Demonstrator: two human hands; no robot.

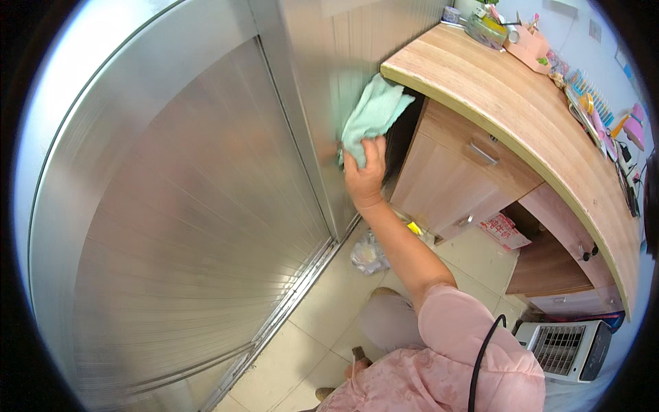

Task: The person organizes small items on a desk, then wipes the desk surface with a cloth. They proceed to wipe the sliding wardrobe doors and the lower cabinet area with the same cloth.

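Note:
My right hand (366,175) reaches up and forward, its fingers closed on a pale green cloth (376,110). The cloth lies bunched against the shiny metallic panel (317,103), beside the corner of the wooden desk (446,65). Its upper end fans out over the dark gap between panel and desk. Low in the picture, my left hand (351,373) shows only in small part beside my pink clothing. A short dark brown piece (358,353) sticks up from it, too small to name.
A ribbed sliding door (199,206) fills the left, above a metal floor track (288,295). Wooden drawers (439,172) stand under the desk. A filled clear plastic bag (369,253) lies on the tiles. A white-and-black appliance with a grille (561,349) stands at lower right. Desktop clutter includes a pink organizer (528,47).

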